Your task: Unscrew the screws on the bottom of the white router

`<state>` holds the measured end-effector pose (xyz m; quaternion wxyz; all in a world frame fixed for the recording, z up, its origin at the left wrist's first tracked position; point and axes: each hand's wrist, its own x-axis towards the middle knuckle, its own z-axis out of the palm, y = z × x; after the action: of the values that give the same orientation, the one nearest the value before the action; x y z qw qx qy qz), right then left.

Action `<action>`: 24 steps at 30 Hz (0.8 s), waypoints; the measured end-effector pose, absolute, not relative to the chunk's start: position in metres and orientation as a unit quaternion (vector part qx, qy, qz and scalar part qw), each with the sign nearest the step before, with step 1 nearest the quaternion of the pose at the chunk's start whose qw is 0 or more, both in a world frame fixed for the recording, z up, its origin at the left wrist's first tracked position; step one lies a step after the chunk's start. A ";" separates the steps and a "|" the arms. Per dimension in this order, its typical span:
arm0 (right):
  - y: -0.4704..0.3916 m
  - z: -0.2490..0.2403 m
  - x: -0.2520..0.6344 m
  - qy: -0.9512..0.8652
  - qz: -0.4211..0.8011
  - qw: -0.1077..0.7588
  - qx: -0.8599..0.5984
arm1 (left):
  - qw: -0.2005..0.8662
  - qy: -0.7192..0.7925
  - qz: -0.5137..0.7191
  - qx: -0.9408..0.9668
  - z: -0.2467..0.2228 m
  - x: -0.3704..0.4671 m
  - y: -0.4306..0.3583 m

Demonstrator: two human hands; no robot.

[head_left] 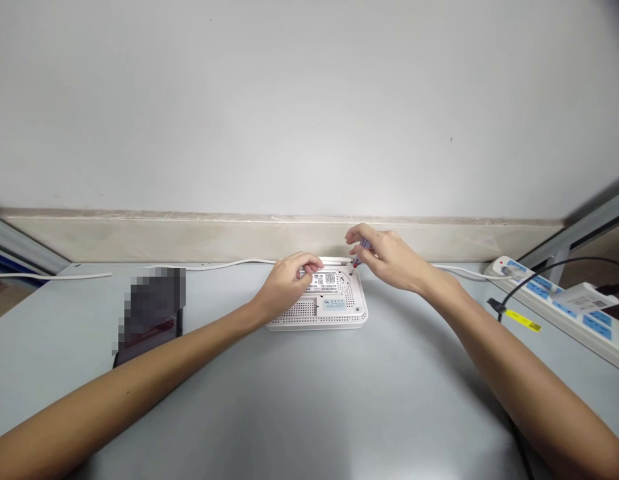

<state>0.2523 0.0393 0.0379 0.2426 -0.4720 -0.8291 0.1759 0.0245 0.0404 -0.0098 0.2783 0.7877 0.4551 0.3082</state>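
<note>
Resting on the left part of a white, rectangular plastic box with rows of small holes (324, 315), the left hand (288, 280) is half open, fingers loosely bent, with no grip on anything visible. The right hand (389, 259) pinches a slim tool with a purple-and-red handle (362, 250) between thumb and fingers, at the box's far right corner. The box lies flat on the grey, smooth desk (289, 400), near its back edge, 2 printed labels facing up. Well apart, to the right, lies a white power strip with blue sockets (597, 325).
</note>
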 end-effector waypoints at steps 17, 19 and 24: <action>0.042 0.035 0.256 -0.826 0.183 0.263 -0.464 | 0.276 0.452 0.302 0.792 -0.010 0.024 0.040; 0.041 0.036 0.258 -0.824 0.242 0.277 -0.432 | 0.277 0.450 0.303 0.793 -0.011 0.024 0.040; 0.041 0.034 0.259 -0.828 0.224 0.299 -0.418 | 0.277 0.451 0.302 0.793 -0.010 0.025 0.040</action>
<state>0.2591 0.0408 0.0342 0.2993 -0.4178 -0.8280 0.2242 0.0246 0.0398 -0.0099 0.2772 0.7926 0.4510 0.3025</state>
